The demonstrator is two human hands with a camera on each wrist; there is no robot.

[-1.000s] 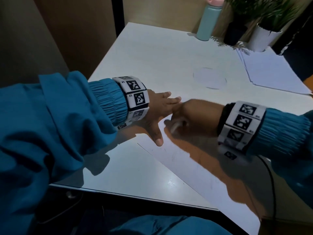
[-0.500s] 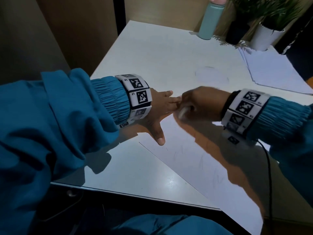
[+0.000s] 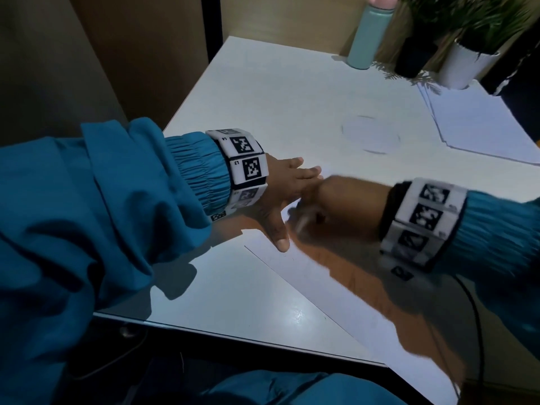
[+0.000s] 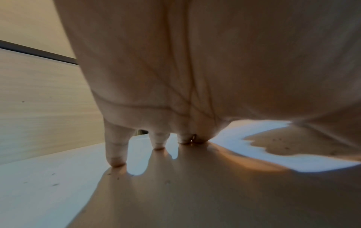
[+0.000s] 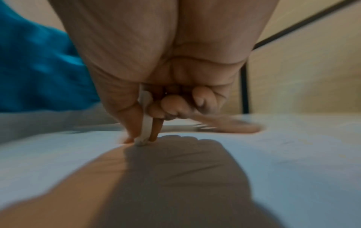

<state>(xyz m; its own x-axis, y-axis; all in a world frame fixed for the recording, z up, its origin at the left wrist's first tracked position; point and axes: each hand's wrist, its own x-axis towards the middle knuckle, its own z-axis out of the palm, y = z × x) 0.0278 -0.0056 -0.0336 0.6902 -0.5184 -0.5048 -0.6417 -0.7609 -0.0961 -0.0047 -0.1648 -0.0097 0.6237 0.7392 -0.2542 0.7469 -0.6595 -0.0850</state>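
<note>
A white paper sheet lies slanted on the white table. My left hand lies flat on the sheet's upper part, fingers straight and spread; in the left wrist view its fingertips press on the surface. Just to its right, my right hand pinches a small white eraser between thumb and forefinger. The right wrist view shows the eraser with its tip on the paper and the other fingers of the right hand curled in. That view is motion-blurred.
At the table's far side stand a teal bottle and a plant in a white pot. A stack of paper lies at the far right, a faint round disc mid-table. A black cable runs down the right.
My right hand slid away from me with the eraser, then came back toward me over the paper. The left hand stayed flat in place.
</note>
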